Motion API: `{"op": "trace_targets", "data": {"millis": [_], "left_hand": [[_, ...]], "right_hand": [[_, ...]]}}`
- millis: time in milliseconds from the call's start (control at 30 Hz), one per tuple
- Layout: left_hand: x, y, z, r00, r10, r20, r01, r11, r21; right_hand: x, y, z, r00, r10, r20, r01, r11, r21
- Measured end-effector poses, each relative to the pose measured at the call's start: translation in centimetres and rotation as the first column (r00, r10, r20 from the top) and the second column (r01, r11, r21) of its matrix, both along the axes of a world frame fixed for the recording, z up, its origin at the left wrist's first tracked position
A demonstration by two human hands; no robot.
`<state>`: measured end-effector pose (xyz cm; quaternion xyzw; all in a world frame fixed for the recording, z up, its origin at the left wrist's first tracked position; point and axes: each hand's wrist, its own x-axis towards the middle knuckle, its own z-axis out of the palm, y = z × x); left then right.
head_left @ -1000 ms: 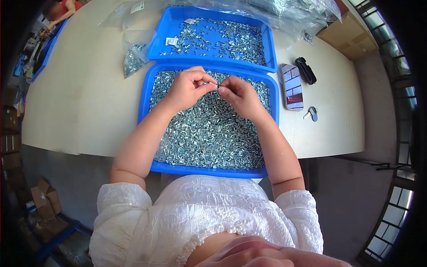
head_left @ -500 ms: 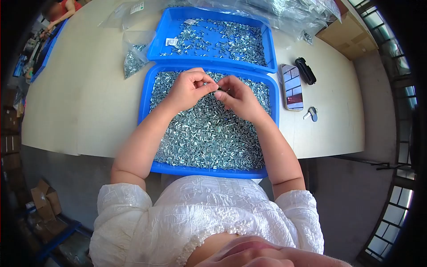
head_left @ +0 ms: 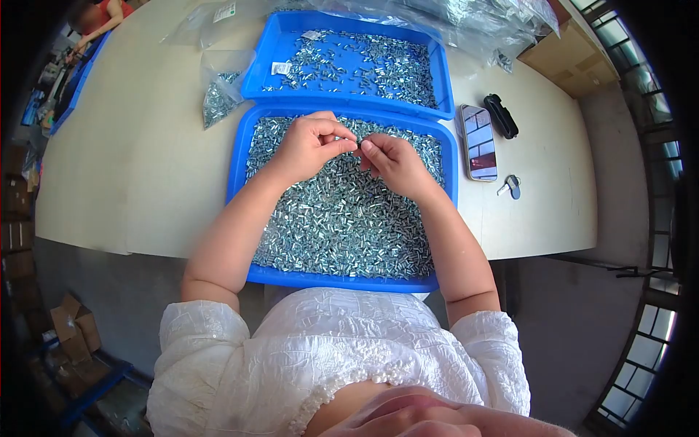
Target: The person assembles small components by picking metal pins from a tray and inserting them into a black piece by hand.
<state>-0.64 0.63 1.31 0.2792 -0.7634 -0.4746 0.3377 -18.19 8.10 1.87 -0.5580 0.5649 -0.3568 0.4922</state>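
Over the far half of a blue tray (head_left: 234, 171), my two hands meet fingertip to fingertip. My left hand (head_left: 309, 149) is closed in a pinch, thumb against forefinger. Opposite it, my right hand (head_left: 397, 164) pinches as well. A small dark piece (head_left: 359, 145) shows between the fingertips of both; it is too small and covered to name. Beneath the hands, the tray is filled with small shiny metal pins or sleeves (head_left: 342, 226), a layer that reaches the tray's walls.
A second blue tray (head_left: 255, 54) with scattered metal pieces adjoins the far side. Left of it lies a plastic bag (head_left: 218, 102) of pieces. To the right are a phone (head_left: 478, 142), a black case (head_left: 500, 116) and a key (head_left: 510, 187). Another person's arm (head_left: 102, 33) is far left.
My right hand's fingers have shifted; its thumb has moved up to the fingertips, closing the pinch. My left hand has barely moved.
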Motion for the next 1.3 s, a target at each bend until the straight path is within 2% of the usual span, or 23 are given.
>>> {"op": "trace_targets", "data": {"millis": [67,167,233,367,400,467,533,600,667,700,767,900,967,1167,1300], "left_hand": [[0.0,0.1,0.1,0.998,0.007,0.064,-0.005,1.0,-0.027],[-0.1,0.1,-0.1,0.995,0.04,0.094,-0.038,0.999,-0.026],[-0.1,0.1,0.0,0.998,0.026,0.066,-0.022,0.998,-0.061],[0.1,0.2,0.1,0.999,-0.03,0.037,0.037,0.98,-0.196],[0.0,0.3,0.3,0.999,-0.03,0.037,0.037,0.98,-0.197],[0.0,0.5,0.7,0.993,0.03,0.114,-0.007,0.981,-0.196],[0.0,0.2,-0.2,0.993,0.031,0.116,-0.013,0.989,-0.149],[-0.1,0.1,-0.4,0.993,0.029,0.116,-0.017,0.994,-0.103],[-0.3,0.4,0.2,0.985,0.045,0.164,-0.072,0.985,0.159],[-0.2,0.4,0.2,0.985,0.045,0.165,-0.071,0.985,0.158],[-0.1,0.3,0.3,0.993,0.049,0.109,-0.042,0.997,-0.067],[0.0,0.4,0.5,0.971,0.054,0.232,-0.045,0.998,-0.043],[-0.2,0.2,-0.1,0.981,0.044,0.19,-0.063,0.994,0.093],[-0.1,0.5,0.5,0.983,0.071,0.168,-0.054,0.993,-0.106],[-0.1,0.3,0.3,0.981,0.072,0.181,-0.067,0.997,-0.036]], "right_hand": [[0.0,0.0,0.1,1.0,0.007,0.002,-0.007,0.999,0.043],[0.1,0.1,0.0,0.996,0.004,-0.092,-0.004,1.0,-0.003],[-0.2,0.1,-0.3,0.976,0.012,-0.216,-0.037,0.993,-0.112],[-0.3,0.0,-0.2,0.988,0.009,-0.151,-0.03,0.99,-0.134],[-0.3,0.0,0.4,0.986,-0.008,-0.167,-0.004,0.998,-0.069],[-0.2,0.0,0.5,0.983,-0.022,-0.183,0.022,1.0,-0.004],[0.0,0.1,-0.2,0.98,-0.148,-0.133,0.104,0.95,-0.293],[-0.2,0.0,-0.5,0.973,-0.158,-0.166,0.1,0.945,-0.311],[-0.3,0.0,-0.4,0.965,-0.17,-0.198,0.097,0.939,-0.33],[-0.3,0.0,-0.3,0.963,-0.172,-0.209,0.099,0.942,-0.321],[-0.2,0.0,-0.1,0.96,-0.175,-0.218,0.101,0.944,-0.313],[-0.1,0.1,0.5,0.943,-0.181,-0.278,0.084,0.941,-0.328],[-0.2,0.1,0.5,0.938,-0.187,-0.293,0.085,0.941,-0.328],[-0.2,0.1,0.4,0.935,-0.188,-0.301,0.073,0.932,-0.356],[-0.2,0.1,0.4,0.934,-0.202,-0.295,0.084,0.926,-0.368]]}}
